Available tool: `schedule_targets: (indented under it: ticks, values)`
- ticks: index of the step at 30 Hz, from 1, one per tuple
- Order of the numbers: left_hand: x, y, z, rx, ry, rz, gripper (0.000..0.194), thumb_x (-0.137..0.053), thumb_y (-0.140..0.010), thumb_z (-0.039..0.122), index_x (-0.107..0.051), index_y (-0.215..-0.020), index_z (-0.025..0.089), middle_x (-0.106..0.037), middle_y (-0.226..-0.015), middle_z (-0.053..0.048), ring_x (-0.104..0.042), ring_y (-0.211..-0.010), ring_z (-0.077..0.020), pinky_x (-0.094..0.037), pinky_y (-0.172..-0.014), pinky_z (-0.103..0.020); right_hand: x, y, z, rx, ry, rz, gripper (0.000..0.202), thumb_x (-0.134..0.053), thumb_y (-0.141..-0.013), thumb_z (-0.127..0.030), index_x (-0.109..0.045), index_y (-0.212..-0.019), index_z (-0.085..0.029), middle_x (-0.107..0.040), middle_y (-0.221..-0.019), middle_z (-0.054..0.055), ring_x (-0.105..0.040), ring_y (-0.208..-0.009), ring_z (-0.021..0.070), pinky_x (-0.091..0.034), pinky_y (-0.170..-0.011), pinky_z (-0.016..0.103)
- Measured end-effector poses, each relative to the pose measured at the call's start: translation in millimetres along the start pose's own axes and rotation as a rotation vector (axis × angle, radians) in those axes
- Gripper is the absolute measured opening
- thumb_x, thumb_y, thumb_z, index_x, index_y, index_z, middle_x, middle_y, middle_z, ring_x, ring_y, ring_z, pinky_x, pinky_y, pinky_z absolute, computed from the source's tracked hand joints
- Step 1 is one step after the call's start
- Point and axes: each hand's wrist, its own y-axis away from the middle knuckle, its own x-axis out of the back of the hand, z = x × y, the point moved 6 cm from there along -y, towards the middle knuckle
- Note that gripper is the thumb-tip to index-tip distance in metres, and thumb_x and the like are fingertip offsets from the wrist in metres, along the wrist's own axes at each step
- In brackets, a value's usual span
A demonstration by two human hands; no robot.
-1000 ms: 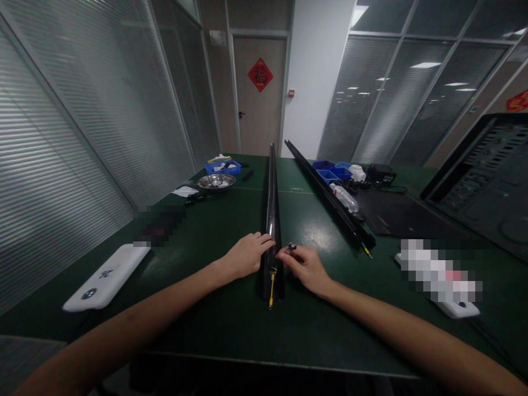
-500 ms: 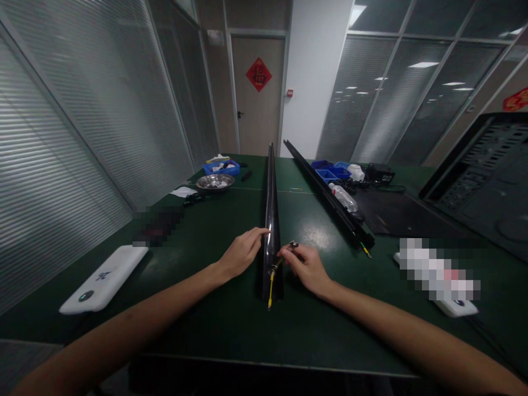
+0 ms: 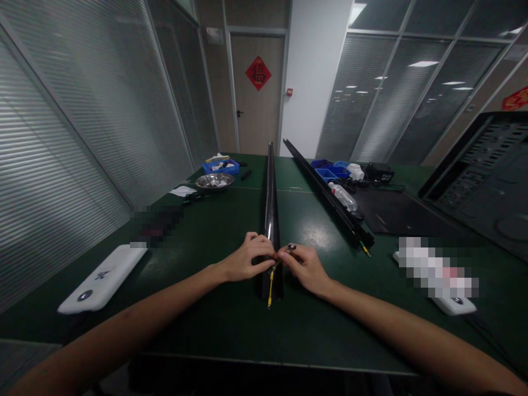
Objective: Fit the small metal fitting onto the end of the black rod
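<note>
A long black metal rail [image 3: 270, 192] lies lengthwise on the green table before me. From its near end a yellow grounding wire [image 3: 270, 290] with a ring terminal hangs toward me. My right hand [image 3: 306, 269] is closed on a small wrench [image 3: 291, 247], whose forked metal end sticks up past the fingers. The wrench's lower end slants toward the fastening point of the wire. My left hand [image 3: 249, 259] rests over the rail's left side, its thumb and fingertips drawn together beside the right fingertips. What lies between the left fingertips is hidden.
A second black rail [image 3: 325, 190] with a green-yellow wire lies to the right, beside a plastic bottle [image 3: 343, 197] and blue bins [image 3: 325, 175]. A metal bowl [image 3: 214, 181] stands back left. White devices [image 3: 101, 280] sit on both sides; a large dark panel [image 3: 487, 181] leans at right.
My left hand has slid nearer along the rail, and its outstretched fingers have drawn in beside the right fingertips. My right hand and the wrench have barely shifted.
</note>
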Motion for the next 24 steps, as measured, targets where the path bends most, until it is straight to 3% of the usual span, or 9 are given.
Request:
schedule_targets:
  ticks: [4,13,24]
  values:
    - [0.2,0.1,-1.8,0.020,0.028,-0.007,0.015,-0.059,-0.101,0.029,-0.070,-0.109,0.022,-0.072,-0.108,-0.003,-0.059,-0.111,-0.0225,-0.025,-0.105,-0.041,0.3,-1.1,-4.1,0.041,0.034,0.002,0.031,-0.056,-0.104,-0.038,-0.076,-0.091,-0.017,-0.067,-0.077,0.003,-0.061,-0.066,0.0152,-0.047,-0.063,0.026]
    - [-4.8,-1.0,-3.5,0.041,0.082,0.013,0.012,-0.062,-0.100,0.029,-0.070,-0.099,0.021,-0.070,-0.099,-0.001,-0.061,-0.102,-0.0196,-0.028,-0.101,-0.037,-2.6,-0.6,-0.8,0.029,0.013,-0.027,0.029,-0.059,-0.103,-0.038,-0.075,-0.091,-0.017,-0.066,-0.076,0.002,-0.059,-0.064,0.0145,-0.046,-0.061,0.025]
    - [-9.0,-0.2,-2.7,0.080,0.091,0.014,0.020,-0.055,-0.104,0.033,-0.068,-0.095,0.020,-0.067,-0.097,-0.001,-0.059,-0.101,-0.0192,-0.029,-0.100,-0.036,-5.0,1.3,5.3,-0.035,-0.054,-0.063,0.025,-0.063,-0.101,-0.038,-0.074,-0.095,-0.017,-0.062,-0.072,0.000,-0.054,-0.056,0.0110,-0.041,-0.051,0.022]
